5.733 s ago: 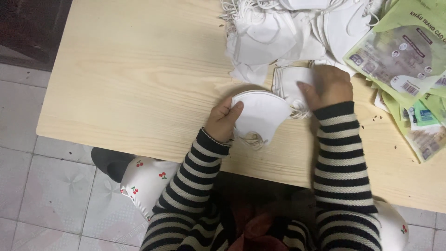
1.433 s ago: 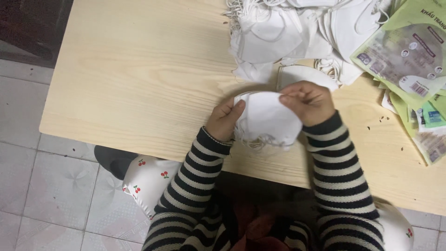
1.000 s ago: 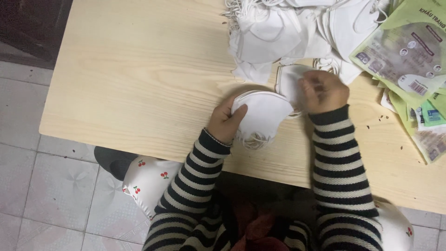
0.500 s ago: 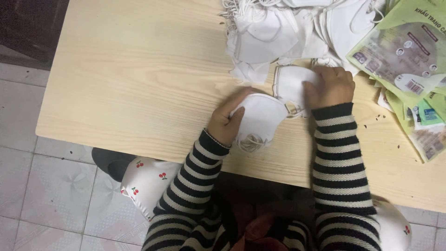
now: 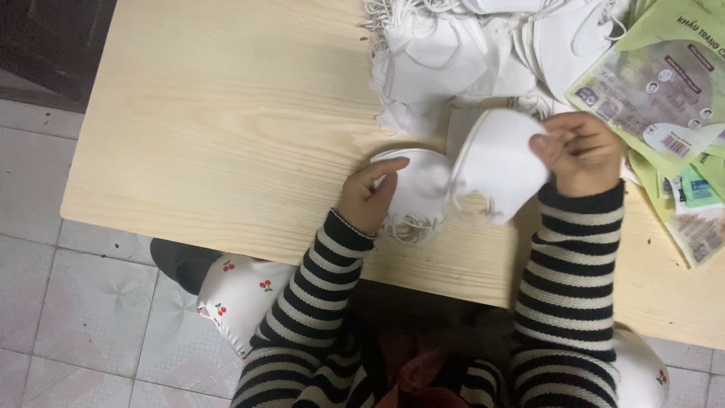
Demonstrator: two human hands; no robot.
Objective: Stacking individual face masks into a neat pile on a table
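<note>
The right hand (image 5: 578, 151) pinches the rim of a white cup-shaped face mask (image 5: 495, 166), fingers closed on its upper edge, holding it tilted just above the surface (image 5: 226, 136) near the middle of the near edge. The left hand (image 5: 366, 200) lies loosely curled on a second mask (image 5: 415, 193) that rests flat on the surface just beside the first, thumb and fingers touching its rim; whether it truly grips is hard to tell. These masks look very light and soft yet moulded, so they likely keep their cup shape under a gentle hold and dent if squeezed in the middle. The rim seems the best place to take hold, being firmer. The thin elastic loops (image 5: 411, 227) bunched at the near side look prone to tangling and snagging. A loose pile of masks (image 5: 468, 53) sits at the far edge, and printed green packets (image 5: 664, 91) lie toward the far right corner.
</note>
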